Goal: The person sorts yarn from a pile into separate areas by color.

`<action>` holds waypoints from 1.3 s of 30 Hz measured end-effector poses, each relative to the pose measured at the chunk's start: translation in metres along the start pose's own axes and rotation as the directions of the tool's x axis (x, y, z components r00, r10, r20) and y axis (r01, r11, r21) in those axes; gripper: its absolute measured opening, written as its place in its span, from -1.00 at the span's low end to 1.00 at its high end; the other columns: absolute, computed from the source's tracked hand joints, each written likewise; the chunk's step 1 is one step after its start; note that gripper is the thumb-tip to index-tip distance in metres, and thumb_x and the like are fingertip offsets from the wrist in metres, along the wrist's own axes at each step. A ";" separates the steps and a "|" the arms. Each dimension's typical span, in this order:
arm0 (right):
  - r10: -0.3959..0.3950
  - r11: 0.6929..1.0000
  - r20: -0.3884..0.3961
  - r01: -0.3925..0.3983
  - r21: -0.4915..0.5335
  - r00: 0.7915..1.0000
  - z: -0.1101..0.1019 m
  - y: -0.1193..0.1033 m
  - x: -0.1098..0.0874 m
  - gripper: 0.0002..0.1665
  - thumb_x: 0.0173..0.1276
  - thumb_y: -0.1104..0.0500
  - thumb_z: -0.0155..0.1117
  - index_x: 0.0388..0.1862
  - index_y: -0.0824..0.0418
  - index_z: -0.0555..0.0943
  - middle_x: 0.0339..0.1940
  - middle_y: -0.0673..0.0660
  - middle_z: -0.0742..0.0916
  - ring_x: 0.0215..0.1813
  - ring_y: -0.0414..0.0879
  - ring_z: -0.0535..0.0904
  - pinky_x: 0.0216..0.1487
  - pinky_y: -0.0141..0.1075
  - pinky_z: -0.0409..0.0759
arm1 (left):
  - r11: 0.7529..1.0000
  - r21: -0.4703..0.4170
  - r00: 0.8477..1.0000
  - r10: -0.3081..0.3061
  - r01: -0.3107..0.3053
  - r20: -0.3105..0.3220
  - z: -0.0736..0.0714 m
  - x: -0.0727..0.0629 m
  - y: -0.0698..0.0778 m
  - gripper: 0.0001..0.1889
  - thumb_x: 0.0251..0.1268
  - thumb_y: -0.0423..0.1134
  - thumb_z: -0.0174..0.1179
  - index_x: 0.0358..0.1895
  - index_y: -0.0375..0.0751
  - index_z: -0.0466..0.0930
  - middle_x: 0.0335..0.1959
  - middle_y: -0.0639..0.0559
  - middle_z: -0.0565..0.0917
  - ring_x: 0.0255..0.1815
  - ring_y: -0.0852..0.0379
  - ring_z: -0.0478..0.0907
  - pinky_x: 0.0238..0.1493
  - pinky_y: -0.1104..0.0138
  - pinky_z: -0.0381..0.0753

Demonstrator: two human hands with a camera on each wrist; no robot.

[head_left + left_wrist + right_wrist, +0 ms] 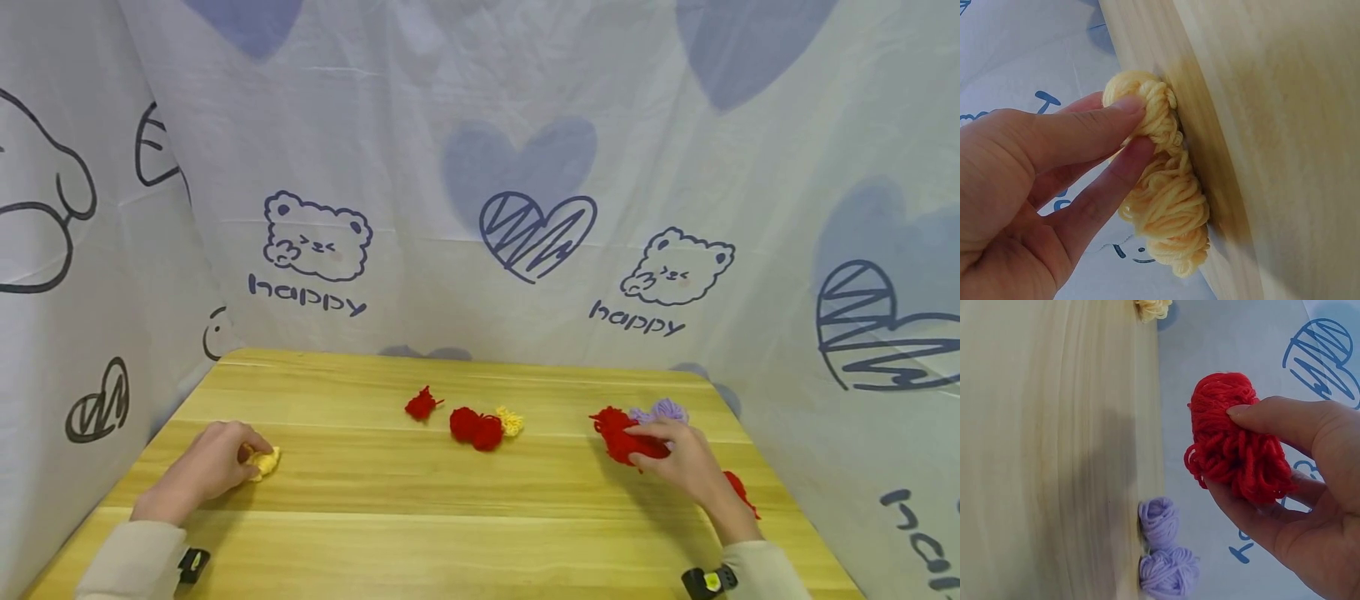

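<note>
My left hand pinches a small bundle of yellow yarn between thumb and fingers, low at the left side of the table. In the left wrist view the bundle is bunched and twisted, close against the wood. On the right, my right hand grips a red yarn bundle, thumb on one side and fingers on the other. The right wrist view shows that bundle raised off the table, with loose loops at one end. Just behind it lies a purple yarn bundle.
A small red yarn piece, a larger red bundle and a yellow one lie mid-table. Another red bundle sits by the right edge, partly behind my right wrist. Printed white cloth surrounds the wooden table.
</note>
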State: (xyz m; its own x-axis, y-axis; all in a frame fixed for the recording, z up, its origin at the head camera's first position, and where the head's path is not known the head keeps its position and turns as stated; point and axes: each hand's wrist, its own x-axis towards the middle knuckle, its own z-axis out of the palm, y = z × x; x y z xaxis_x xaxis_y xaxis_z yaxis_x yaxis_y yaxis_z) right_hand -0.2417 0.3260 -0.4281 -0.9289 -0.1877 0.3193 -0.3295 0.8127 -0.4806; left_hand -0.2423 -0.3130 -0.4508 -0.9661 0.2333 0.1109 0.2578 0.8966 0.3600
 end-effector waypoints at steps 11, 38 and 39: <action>0.059 0.998 0.042 -0.058 -0.016 0.997 -0.007 0.009 -0.013 -0.61 0.13 0.29 0.61 -0.01 0.20 0.80 0.09 0.36 0.76 0.02 0.20 0.69 0.02 0.11 0.76 | 1.000 0.007 1.000 0.005 -0.005 -0.005 0.001 0.001 -0.001 -0.71 -0.07 -0.50 0.55 -0.19 -0.22 0.84 -0.23 -0.12 0.80 -0.30 0.08 0.59 -0.25 0.13 0.64; 0.004 0.993 -0.007 -0.005 -0.118 1.000 -0.019 0.040 -0.037 -0.66 -0.02 0.26 0.70 -0.20 0.14 0.83 -0.12 0.22 0.83 -0.13 0.00 0.72 -0.15 -0.24 0.74 | 1.000 -0.001 1.000 0.012 -0.012 -0.009 0.000 0.000 -0.001 -0.70 -0.08 -0.49 0.55 -0.19 -0.21 0.84 -0.21 -0.14 0.81 -0.29 0.08 0.60 -0.25 0.13 0.63; 0.004 0.992 -0.008 -0.005 -0.125 1.000 -0.020 0.041 -0.038 -0.66 -0.02 0.25 0.70 -0.20 0.14 0.83 -0.12 0.23 0.83 -0.11 0.04 0.73 -0.12 -0.18 0.75 | 1.000 -0.001 1.000 0.013 -0.013 -0.009 0.001 0.000 -0.001 -0.70 -0.08 -0.49 0.55 -0.19 -0.21 0.84 -0.20 -0.14 0.81 -0.29 0.09 0.60 -0.25 0.13 0.63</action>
State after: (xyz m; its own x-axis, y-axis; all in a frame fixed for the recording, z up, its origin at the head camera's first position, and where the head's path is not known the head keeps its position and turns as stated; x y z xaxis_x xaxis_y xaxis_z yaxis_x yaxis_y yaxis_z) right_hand -0.2164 0.3772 -0.4441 -0.9288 -0.1802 0.3237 -0.3011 0.8763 -0.3761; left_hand -0.2422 -0.3136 -0.4516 -0.9625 0.2414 0.1240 0.2703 0.8932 0.3594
